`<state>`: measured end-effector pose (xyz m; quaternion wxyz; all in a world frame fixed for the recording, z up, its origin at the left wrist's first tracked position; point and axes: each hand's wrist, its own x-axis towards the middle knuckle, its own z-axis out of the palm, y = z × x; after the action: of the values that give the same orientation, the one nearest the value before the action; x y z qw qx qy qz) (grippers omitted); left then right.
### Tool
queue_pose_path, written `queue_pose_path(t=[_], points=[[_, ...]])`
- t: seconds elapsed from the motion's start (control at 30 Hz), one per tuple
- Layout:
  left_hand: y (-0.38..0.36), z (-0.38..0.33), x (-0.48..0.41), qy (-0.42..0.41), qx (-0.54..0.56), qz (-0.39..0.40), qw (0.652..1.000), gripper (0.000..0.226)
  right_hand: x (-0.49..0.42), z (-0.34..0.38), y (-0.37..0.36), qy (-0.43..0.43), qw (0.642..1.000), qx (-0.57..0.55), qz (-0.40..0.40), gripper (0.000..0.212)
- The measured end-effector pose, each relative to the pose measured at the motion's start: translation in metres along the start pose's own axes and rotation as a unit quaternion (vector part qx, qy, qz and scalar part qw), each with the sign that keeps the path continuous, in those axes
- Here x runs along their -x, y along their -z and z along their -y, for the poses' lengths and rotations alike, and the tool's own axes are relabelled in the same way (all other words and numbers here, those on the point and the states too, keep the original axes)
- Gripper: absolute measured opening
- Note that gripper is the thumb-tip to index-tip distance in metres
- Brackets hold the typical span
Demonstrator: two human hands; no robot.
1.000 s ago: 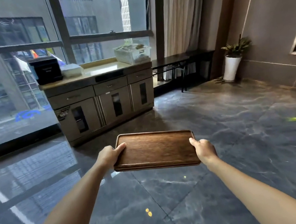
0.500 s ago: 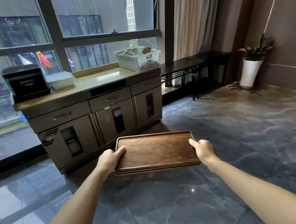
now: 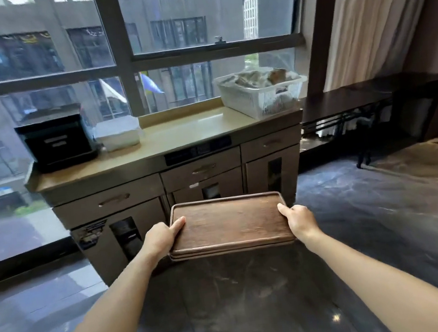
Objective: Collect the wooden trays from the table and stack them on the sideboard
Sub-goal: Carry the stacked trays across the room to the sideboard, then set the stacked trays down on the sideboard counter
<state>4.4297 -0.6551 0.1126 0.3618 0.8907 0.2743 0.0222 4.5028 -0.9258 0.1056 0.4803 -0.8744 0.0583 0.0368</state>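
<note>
A stack of dark wooden trays (image 3: pixel 229 222) is held level in front of me, two or three rims showing along its near edge. My left hand (image 3: pixel 160 238) grips the left short side, thumb on top. My right hand (image 3: pixel 299 219) grips the right short side the same way. The trays hang in the air just in front of the beige sideboard (image 3: pixel 180 140), below the level of its top. The sideboard's top is bare in its middle stretch.
A black box-shaped appliance (image 3: pixel 56 141) and a white lidded container (image 3: pixel 118 134) stand on the sideboard's left. A white basket (image 3: pixel 261 92) with wrapped items sits on its right end. A dark low bench (image 3: pixel 358 99) runs to the right, under the curtain.
I have walked toward the sideboard; it now looms larger and sits straight ahead. Both hands keep the same grip on the trays.
</note>
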Motion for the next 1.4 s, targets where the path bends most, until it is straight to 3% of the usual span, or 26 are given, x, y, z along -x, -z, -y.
queue_pose_path(t=[0.23, 0.67, 0.97, 1.1, 1.4], points=[[0.022, -0.039, -0.169, 0.036, 0.012, -0.017, 0.999, 0.053, -0.172, 0.071, -0.062, 0.008, 0.998, -0.023, 0.051, 0.039], [0.047, -0.094, -0.525, 0.043, 0.006, -0.016, 0.999, 0.054, -0.492, 0.208, -0.206, 0.011, 0.997, -0.004, 0.073, 0.044], [0.035, -0.109, -0.713, 0.113, 0.081, -0.021, 0.990, 0.051, -0.683, 0.268, -0.294, 0.027, 0.993, 0.066, 0.097, 0.049], [0.029, -0.107, -0.798, 0.141, 0.088, -0.036, 0.985, 0.049, -0.769, 0.295, -0.341, 0.030, 0.988, 0.070, 0.135, 0.041], [0.017, -0.128, -0.957, 0.183, 0.032, -0.042, 0.982, 0.050, -0.931, 0.341, -0.414, 0.035, 0.976, 0.120, 0.179, 0.052]])
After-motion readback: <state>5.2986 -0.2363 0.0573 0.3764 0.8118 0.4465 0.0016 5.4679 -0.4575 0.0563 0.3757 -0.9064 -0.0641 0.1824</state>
